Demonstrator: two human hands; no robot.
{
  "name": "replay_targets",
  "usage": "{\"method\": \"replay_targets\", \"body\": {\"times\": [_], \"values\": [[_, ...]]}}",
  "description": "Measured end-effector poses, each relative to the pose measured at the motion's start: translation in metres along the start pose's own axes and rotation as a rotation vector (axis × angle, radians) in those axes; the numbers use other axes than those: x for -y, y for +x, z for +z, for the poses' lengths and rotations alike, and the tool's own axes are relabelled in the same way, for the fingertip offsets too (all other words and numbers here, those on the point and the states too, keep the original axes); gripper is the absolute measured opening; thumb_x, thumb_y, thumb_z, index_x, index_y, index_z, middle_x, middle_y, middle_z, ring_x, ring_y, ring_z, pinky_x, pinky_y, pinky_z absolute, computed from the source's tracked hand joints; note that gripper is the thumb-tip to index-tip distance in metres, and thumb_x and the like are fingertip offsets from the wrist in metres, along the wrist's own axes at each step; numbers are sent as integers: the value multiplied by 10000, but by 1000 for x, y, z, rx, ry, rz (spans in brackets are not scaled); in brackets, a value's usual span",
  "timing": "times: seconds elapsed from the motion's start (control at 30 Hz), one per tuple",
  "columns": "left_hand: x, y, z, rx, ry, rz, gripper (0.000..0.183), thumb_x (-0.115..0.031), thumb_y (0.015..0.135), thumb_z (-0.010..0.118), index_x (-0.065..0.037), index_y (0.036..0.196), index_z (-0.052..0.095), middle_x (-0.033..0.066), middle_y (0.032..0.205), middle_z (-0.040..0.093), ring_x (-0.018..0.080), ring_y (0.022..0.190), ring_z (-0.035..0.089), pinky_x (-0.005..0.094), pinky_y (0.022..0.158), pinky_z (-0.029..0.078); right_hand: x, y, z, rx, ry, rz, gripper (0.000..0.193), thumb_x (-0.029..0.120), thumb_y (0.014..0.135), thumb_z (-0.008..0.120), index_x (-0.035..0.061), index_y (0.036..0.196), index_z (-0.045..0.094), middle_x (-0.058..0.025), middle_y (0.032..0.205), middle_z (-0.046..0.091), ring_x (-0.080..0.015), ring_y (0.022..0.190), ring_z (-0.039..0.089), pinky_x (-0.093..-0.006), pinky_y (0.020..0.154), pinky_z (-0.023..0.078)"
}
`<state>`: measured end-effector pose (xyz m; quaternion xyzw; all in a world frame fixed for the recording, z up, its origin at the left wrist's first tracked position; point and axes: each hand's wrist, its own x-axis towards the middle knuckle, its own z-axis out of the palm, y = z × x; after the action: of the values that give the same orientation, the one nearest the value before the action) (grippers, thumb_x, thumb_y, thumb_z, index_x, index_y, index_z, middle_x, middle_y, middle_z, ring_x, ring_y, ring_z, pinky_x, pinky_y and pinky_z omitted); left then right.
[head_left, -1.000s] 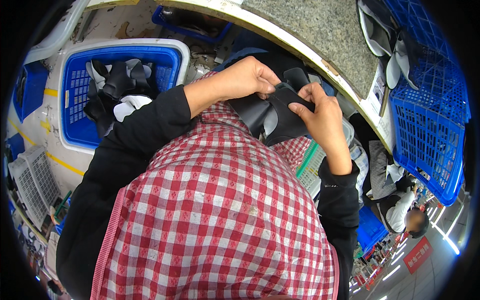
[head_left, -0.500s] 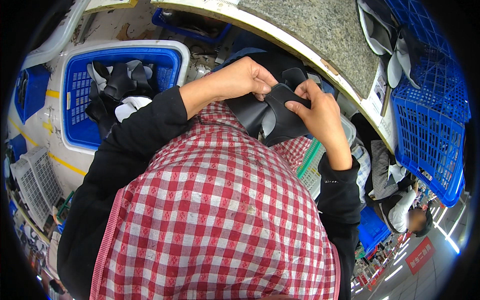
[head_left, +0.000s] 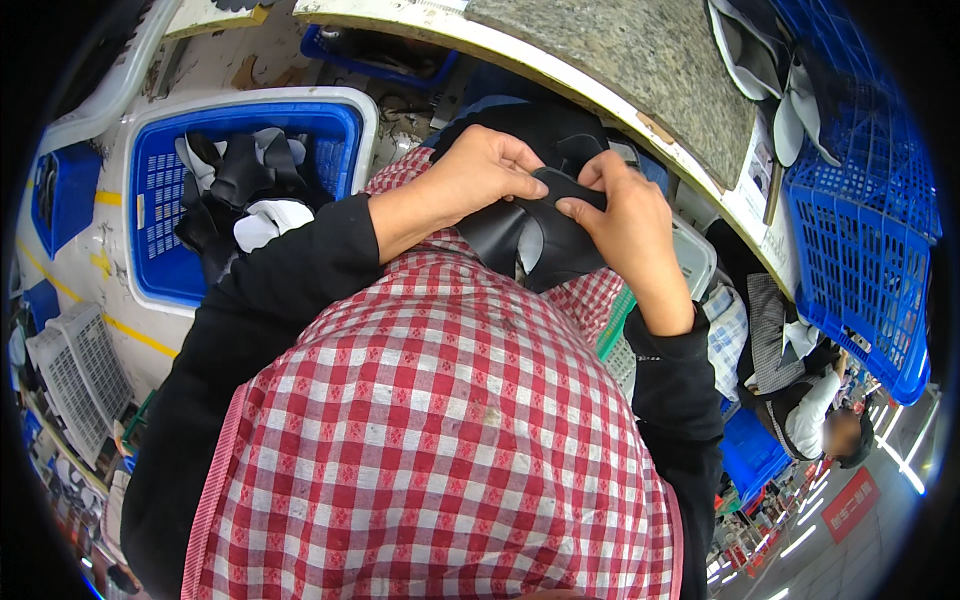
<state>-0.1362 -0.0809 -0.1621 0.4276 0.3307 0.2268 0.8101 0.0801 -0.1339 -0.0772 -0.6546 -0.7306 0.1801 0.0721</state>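
Note:
Above my lap I hold a black leather piece (head_left: 565,240) with a pale grey underside showing at a gap in its middle. It looks like a cut shoe-upper part, though I cannot be sure. My left hand (head_left: 488,175) pinches its upper edge between thumb and fingers. Close beside it, my right hand (head_left: 628,212) grips the same edge, thumb on the near face and fingers curled behind. The lower part of the piece hangs down against the red-and-white checked apron (head_left: 440,400). More black material (head_left: 580,150) lies just beyond my fingers.
A blue basket (head_left: 345,125) of black and grey pieces stands at left inside a white tub. Ahead runs a workbench with a grey stone top (head_left: 620,70). Blue crates (head_left: 860,250) stand at the right; a green-and-white basket (head_left: 620,350) is beside my right forearm. Another person (head_left: 815,415) is farther right.
My left hand has come slightly lower, its thumb now pressed flat on the piece's edge. The right hand has shifted a little left. Both still hold the piece.

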Motion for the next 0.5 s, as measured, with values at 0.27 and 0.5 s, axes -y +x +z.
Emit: {"method": "replay_targets", "body": {"times": [0.27,0.5], "values": [[-6,0,-22,149,88,40,260,-67,877,819,7,1119,760,67,979,779,109,857,720,252,800,571,-33,-36,-2,119,691,354,355,47,873,837,0,1180,666,-19,965,737,-73,883,650,-279,793,556],[-38,33,-6,488,473,-239,382,-19,807,838,73,1168,752,125,1024,787,140,861,718,286,816,574,-27,-36,11,96,839,247,347,32,891,812,-2,1203,665,-38,997,728,-79,910,641,-277,801,562]]}}
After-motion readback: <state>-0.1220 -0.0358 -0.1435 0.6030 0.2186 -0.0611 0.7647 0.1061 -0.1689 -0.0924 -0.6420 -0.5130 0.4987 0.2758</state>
